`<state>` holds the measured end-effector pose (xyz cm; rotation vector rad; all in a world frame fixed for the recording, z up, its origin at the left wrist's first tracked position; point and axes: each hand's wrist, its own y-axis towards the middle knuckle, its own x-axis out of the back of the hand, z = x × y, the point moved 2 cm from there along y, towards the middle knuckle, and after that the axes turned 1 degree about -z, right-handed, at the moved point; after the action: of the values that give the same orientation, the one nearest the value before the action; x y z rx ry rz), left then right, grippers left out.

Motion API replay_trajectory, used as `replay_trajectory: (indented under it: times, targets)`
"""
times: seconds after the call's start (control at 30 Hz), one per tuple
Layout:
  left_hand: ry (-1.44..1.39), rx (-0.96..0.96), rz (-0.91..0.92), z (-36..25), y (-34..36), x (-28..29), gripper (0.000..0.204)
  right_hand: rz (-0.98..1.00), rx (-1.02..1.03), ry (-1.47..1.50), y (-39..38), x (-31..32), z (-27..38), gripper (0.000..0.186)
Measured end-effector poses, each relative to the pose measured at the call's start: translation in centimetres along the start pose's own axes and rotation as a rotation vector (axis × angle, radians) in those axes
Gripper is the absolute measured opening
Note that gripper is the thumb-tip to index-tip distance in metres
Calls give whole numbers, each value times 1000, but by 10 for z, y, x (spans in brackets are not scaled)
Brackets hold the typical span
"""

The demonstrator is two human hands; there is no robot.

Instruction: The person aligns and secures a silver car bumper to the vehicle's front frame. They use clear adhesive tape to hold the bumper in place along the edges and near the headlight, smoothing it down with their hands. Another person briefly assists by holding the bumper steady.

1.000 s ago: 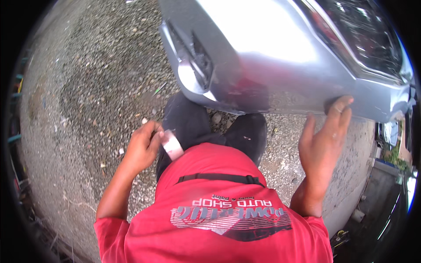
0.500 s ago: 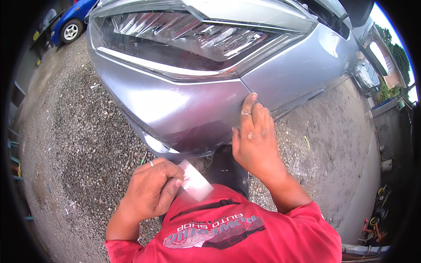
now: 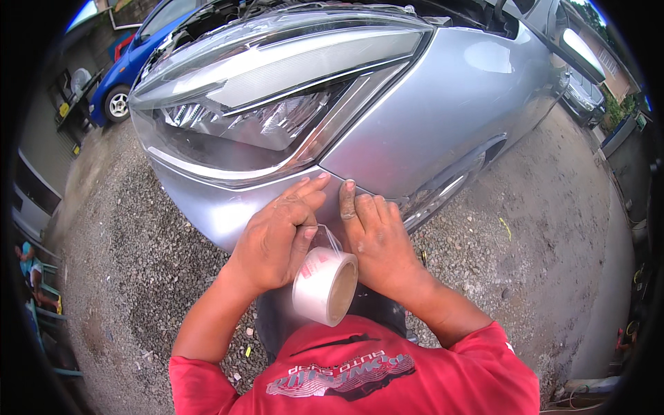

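Observation:
My left hand [image 3: 270, 242] pinches a clear strip drawn from a roll of packing tape [image 3: 315, 287]. The roll hangs below the fingers with its round cardboard core facing right. Other fingers of that hand reach up against the silver bumper [image 3: 200, 200], just under the headlight [image 3: 256, 135]. Beside it, my right hand [image 3: 380, 242] rests on the bodywork. Its index finger is stretched out with the tip at the seam between bumper and fender [image 3: 422, 117]; nothing shows in it. The palm side of this hand is hidden.
Gravel [image 3: 166, 277] covers the ground on the left. A blue car [image 3: 124, 79] stands behind at the far left, and another car [image 3: 582, 93] is parked at the far right. A side mirror [image 3: 579, 54] juts from the silver car. A person sits at the left edge.
My left hand has risen from near my shirt to the bumper, and the tape roll now shows its open side. The view has shifted toward the fender. The right index finger stays near the seam.

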<state>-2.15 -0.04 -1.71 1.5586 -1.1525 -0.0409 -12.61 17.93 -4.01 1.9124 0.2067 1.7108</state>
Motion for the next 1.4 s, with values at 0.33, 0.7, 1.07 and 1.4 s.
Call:
replay_trajectory:
  times: [0.33, 0.7, 1.07, 1.4]
  targets:
    - [444, -18, 248, -6, 13, 0, 30, -36, 63, 158, -6, -4, -18, 80]
    - [496, -57, 157, -3, 14, -2, 21, 251, -357, 2867, -57, -42, -9, 86]
    - [432, -24, 136, -1, 13, 2, 13, 43, -145, 1441, -48, 29, -83, 59]
    - [390, 114, 173, -5, 10, 5, 59, 8, 263, 557, -9, 104, -90, 55]
